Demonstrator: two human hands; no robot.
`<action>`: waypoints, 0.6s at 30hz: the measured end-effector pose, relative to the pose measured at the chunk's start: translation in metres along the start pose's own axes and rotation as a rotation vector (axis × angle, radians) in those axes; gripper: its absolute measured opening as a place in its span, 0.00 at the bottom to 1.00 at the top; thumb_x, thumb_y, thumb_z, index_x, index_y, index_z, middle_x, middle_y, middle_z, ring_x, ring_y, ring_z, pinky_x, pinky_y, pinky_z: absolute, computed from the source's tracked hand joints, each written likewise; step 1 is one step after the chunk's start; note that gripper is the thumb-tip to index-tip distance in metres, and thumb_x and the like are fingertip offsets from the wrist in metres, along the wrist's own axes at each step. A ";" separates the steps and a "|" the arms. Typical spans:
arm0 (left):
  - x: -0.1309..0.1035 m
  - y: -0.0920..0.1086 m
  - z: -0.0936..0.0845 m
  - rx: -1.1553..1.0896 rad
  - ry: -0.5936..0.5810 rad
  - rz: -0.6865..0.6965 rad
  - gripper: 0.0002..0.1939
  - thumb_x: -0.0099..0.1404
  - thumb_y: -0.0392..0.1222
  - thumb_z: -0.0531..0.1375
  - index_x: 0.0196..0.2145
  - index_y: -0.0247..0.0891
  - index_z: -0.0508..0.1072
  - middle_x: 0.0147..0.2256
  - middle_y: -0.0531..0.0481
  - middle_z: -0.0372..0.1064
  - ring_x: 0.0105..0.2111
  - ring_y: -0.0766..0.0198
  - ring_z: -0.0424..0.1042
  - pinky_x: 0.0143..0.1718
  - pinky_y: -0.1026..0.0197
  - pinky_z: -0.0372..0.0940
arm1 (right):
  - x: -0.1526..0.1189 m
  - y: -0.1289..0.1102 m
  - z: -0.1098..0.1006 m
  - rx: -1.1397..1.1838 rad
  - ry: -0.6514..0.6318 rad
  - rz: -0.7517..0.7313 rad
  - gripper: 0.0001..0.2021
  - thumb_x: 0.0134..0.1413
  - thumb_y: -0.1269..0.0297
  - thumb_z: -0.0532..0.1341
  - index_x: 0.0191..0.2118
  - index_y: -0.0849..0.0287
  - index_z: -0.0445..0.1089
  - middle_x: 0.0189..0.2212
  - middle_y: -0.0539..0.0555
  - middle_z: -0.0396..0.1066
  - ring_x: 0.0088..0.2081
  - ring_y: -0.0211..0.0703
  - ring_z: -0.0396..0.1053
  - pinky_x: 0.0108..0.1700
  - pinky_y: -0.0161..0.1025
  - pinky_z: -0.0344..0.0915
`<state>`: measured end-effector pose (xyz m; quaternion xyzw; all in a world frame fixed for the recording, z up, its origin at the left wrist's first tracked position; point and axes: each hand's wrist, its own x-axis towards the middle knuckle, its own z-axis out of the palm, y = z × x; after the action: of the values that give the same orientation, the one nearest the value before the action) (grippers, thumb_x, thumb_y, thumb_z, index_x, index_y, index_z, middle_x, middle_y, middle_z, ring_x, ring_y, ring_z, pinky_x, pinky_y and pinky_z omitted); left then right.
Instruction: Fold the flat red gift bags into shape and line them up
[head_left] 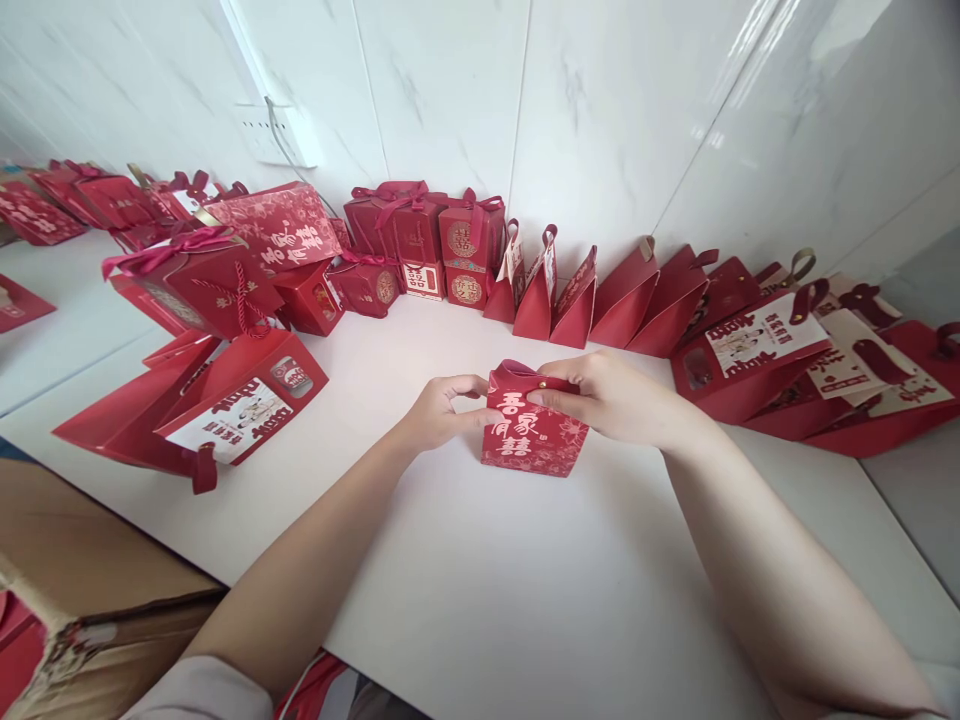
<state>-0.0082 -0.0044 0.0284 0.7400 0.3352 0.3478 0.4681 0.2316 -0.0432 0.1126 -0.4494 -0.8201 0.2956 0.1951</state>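
Note:
A small red gift box [529, 440] with pale lettering and a flower pattern stands upright on the white table [480, 590], a strap with a brass stud at its top. My left hand [448, 408] pinches the box's left edge, thumb on the front face and fingers partly behind it. My right hand [604, 398] grips the top right of the box by the strap, its thumb on the front beside the stud. The far side of the box is hidden.
Red boxes with ribbons [409, 240] and a row of wedge-shaped red boxes [626, 295] line the wall. More boxes [244, 400] lie at the left, others [772, 345] at the right. An open cardboard carton [112, 540] is at the lower left.

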 end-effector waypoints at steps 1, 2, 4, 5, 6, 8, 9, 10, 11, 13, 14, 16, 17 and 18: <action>0.000 0.000 -0.001 0.015 -0.035 -0.002 0.20 0.55 0.48 0.70 0.44 0.36 0.79 0.45 0.45 0.78 0.48 0.53 0.75 0.53 0.56 0.66 | 0.000 0.000 0.000 0.001 0.001 0.001 0.14 0.63 0.62 0.57 0.26 0.57 0.60 0.20 0.44 0.56 0.23 0.35 0.52 0.25 0.35 0.49; 0.000 0.000 -0.001 0.022 -0.068 -0.008 0.22 0.54 0.48 0.71 0.46 0.36 0.79 0.47 0.45 0.77 0.49 0.52 0.74 0.54 0.56 0.66 | 0.000 0.001 0.000 0.000 0.002 0.000 0.14 0.63 0.62 0.57 0.26 0.56 0.60 0.20 0.44 0.56 0.23 0.35 0.52 0.25 0.35 0.49; 0.000 -0.001 -0.002 0.011 -0.110 -0.029 0.23 0.55 0.48 0.70 0.47 0.36 0.78 0.48 0.45 0.77 0.50 0.52 0.74 0.54 0.56 0.67 | 0.000 0.001 -0.001 -0.004 0.005 -0.007 0.14 0.63 0.62 0.57 0.25 0.57 0.58 0.20 0.44 0.54 0.23 0.34 0.51 0.25 0.35 0.49; 0.000 -0.001 -0.002 0.000 -0.112 -0.036 0.23 0.56 0.48 0.70 0.47 0.36 0.79 0.47 0.45 0.77 0.50 0.51 0.75 0.53 0.56 0.68 | 0.000 0.001 -0.001 -0.003 0.005 -0.011 0.15 0.63 0.62 0.57 0.25 0.57 0.58 0.19 0.43 0.54 0.23 0.34 0.50 0.24 0.35 0.49; -0.001 -0.001 -0.002 -0.006 -0.108 -0.039 0.22 0.56 0.48 0.69 0.46 0.36 0.79 0.47 0.44 0.78 0.49 0.51 0.75 0.52 0.56 0.68 | 0.000 0.002 -0.001 -0.002 0.007 -0.016 0.16 0.63 0.62 0.57 0.24 0.57 0.57 0.19 0.43 0.53 0.23 0.34 0.50 0.24 0.35 0.48; -0.001 -0.001 -0.001 0.002 -0.093 -0.040 0.21 0.57 0.49 0.69 0.45 0.35 0.80 0.46 0.44 0.78 0.49 0.51 0.75 0.51 0.56 0.69 | 0.000 0.002 0.000 -0.006 0.014 -0.021 0.16 0.63 0.61 0.57 0.24 0.57 0.56 0.19 0.43 0.53 0.23 0.34 0.49 0.24 0.35 0.48; -0.002 -0.001 0.000 0.013 -0.082 -0.037 0.20 0.58 0.50 0.68 0.45 0.35 0.80 0.45 0.44 0.78 0.49 0.50 0.75 0.51 0.55 0.69 | 0.000 0.002 0.000 -0.007 0.016 -0.024 0.16 0.63 0.61 0.57 0.24 0.57 0.56 0.19 0.43 0.53 0.23 0.34 0.49 0.24 0.35 0.48; -0.002 -0.002 0.001 0.029 -0.070 -0.028 0.20 0.58 0.50 0.68 0.44 0.35 0.80 0.45 0.44 0.78 0.48 0.50 0.75 0.51 0.55 0.69 | 0.001 0.002 0.000 -0.006 0.017 -0.028 0.16 0.63 0.61 0.57 0.24 0.57 0.56 0.19 0.43 0.53 0.23 0.35 0.49 0.24 0.35 0.48; -0.002 -0.003 0.003 0.042 -0.060 -0.013 0.19 0.59 0.50 0.67 0.44 0.35 0.79 0.45 0.43 0.78 0.48 0.51 0.75 0.52 0.54 0.69 | 0.001 0.003 0.000 -0.005 0.020 -0.030 0.16 0.63 0.60 0.57 0.24 0.57 0.57 0.19 0.44 0.53 0.23 0.35 0.50 0.24 0.35 0.48; -0.001 -0.007 0.006 0.038 -0.044 0.042 0.21 0.60 0.49 0.67 0.47 0.36 0.77 0.48 0.43 0.76 0.49 0.52 0.74 0.54 0.52 0.68 | 0.002 0.004 -0.001 -0.010 0.040 -0.026 0.16 0.63 0.59 0.57 0.24 0.57 0.59 0.20 0.44 0.54 0.23 0.35 0.50 0.24 0.35 0.48; -0.001 -0.009 0.007 0.015 -0.035 0.081 0.22 0.60 0.49 0.66 0.50 0.37 0.74 0.50 0.42 0.74 0.50 0.52 0.74 0.55 0.51 0.66 | 0.002 0.005 -0.002 -0.011 0.058 -0.022 0.16 0.63 0.57 0.57 0.25 0.57 0.61 0.20 0.45 0.54 0.23 0.35 0.51 0.25 0.35 0.49; 0.000 -0.013 0.008 -0.079 0.001 0.159 0.24 0.63 0.51 0.64 0.54 0.39 0.69 0.55 0.41 0.70 0.53 0.53 0.71 0.57 0.50 0.65 | 0.001 0.008 -0.006 0.024 0.086 -0.031 0.16 0.62 0.54 0.58 0.27 0.58 0.66 0.21 0.46 0.58 0.24 0.36 0.54 0.26 0.35 0.52; 0.000 -0.013 0.008 -0.127 0.024 0.180 0.24 0.65 0.52 0.61 0.55 0.39 0.68 0.56 0.40 0.69 0.54 0.52 0.70 0.57 0.51 0.65 | -0.001 0.011 -0.009 0.061 0.094 -0.041 0.16 0.62 0.52 0.58 0.30 0.58 0.70 0.23 0.47 0.61 0.25 0.37 0.57 0.27 0.35 0.54; 0.000 -0.013 0.007 -0.155 0.044 0.187 0.22 0.67 0.52 0.59 0.55 0.40 0.68 0.55 0.40 0.69 0.55 0.52 0.70 0.56 0.51 0.65 | -0.002 0.013 -0.013 0.104 0.098 -0.050 0.16 0.61 0.50 0.59 0.32 0.59 0.72 0.24 0.48 0.64 0.26 0.38 0.60 0.28 0.35 0.57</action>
<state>-0.0045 -0.0035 0.0141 0.7218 0.2474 0.4310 0.4818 0.2484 -0.0359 0.1137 -0.4318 -0.8041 0.3105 0.2656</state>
